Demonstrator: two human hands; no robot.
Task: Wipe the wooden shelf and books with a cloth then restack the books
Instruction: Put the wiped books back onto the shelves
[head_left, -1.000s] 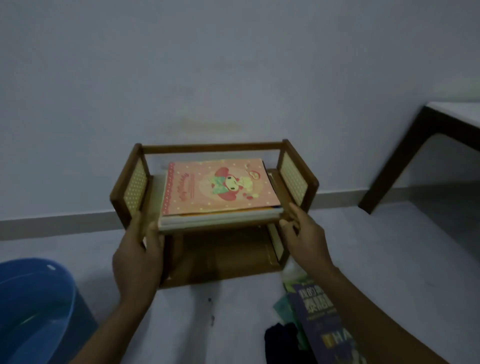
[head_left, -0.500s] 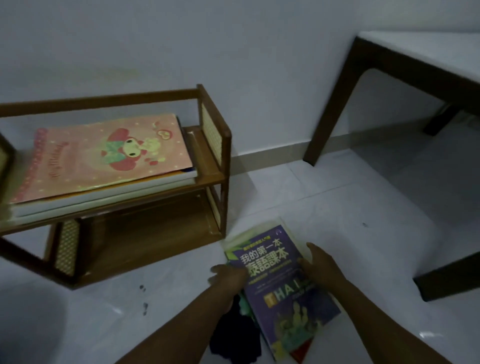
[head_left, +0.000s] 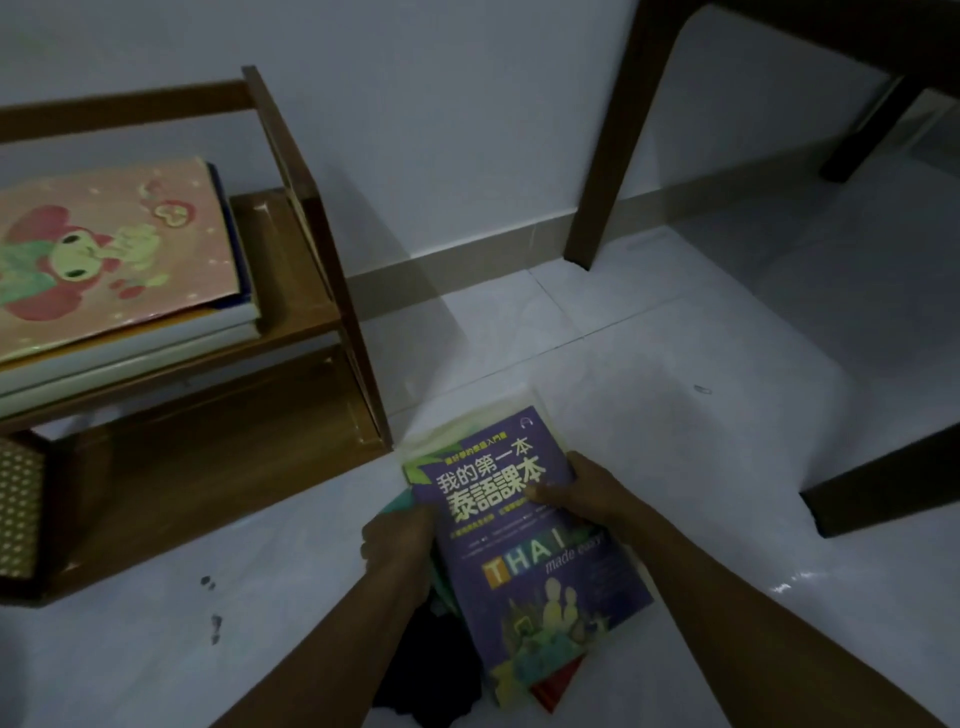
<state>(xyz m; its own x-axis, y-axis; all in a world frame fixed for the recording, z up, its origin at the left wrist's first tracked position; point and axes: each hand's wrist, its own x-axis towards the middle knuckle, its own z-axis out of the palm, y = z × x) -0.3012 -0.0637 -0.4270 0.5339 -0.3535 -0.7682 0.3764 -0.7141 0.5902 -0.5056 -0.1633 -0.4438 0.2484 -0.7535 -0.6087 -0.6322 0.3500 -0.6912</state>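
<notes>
- Both hands are gripping a floor stack topped by a purple book (head_left: 524, 545), lying just right of the shelf (head_left: 291, 332).
- The left hand (head_left: 400, 540) is clamping the stack's left edge; the right hand (head_left: 587, 493) is clamping its right edge, thumb lying across the cover.
- Other books are showing beneath the purple one; their number cannot be told.
- A pink book (head_left: 109, 260) is lying atop a pile on the shelf's upper board; the lower board is sitting bare.
- A dark cloth (head_left: 431, 670) is lying on the floor, touching the stack's near-left side.
- Judgement: restacking is in hand. The next move is calling for a level, two-sided lift and a carry left onto the shelf, keeping the lower books from sliding out.
</notes>
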